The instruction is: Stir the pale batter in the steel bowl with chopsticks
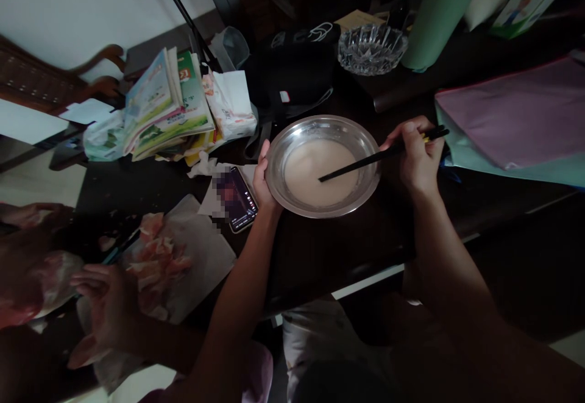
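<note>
A shiny metal bowl stands at the middle of the dark table, with a pale, milky liquid in it. My left hand grips the bowl's left rim, fingers on its outer side. In my right hand is a pair of black chopsticks, held slanting down to the left. Their tips dip into the liquid near its centre. The fingers of my right hand are closed round the upper ends, to the right of the bowl.
Left of the bowl lies a lit phone. Another person's hand is beside peeled reddish pieces on a translucent sheet. Stacked books, a glass ashtray, a green cylinder and a purple pouch stand around.
</note>
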A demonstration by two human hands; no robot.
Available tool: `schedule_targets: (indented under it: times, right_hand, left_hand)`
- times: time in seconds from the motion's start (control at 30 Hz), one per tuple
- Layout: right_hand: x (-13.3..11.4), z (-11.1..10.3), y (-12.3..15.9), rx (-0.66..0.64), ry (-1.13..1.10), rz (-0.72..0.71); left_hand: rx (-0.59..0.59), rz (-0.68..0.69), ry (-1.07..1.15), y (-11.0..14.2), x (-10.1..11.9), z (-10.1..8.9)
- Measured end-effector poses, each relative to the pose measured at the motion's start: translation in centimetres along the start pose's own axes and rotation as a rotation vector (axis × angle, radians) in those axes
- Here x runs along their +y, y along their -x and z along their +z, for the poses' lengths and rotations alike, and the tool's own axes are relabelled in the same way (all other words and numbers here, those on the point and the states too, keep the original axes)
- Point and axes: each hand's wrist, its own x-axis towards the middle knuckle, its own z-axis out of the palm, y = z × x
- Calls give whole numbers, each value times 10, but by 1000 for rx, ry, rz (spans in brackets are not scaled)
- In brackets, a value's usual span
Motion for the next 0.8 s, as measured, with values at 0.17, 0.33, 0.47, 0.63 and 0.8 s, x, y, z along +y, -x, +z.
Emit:
schedule_targets:
  times: [0.17,0.33,0.47,0.63,0.8]
  right_hand:
    - [0,1,1,-96,47,-11]
    - [0,0,0,29,2,-17]
    - [0,1,1,-107,28,9]
    - [0,0,-1,25,12,-45]
    - [-1,1,2,-35,-34,7]
  left_hand:
    - [-15,14,24,-1,-1,-2]
    - [-25,10,43,-2,-2,-3]
    - [-18,18,17,-2,-2,-2]
    - [-11,18,21,-1,-1,-2]
    - [-39,14,51,-2,-2,-4]
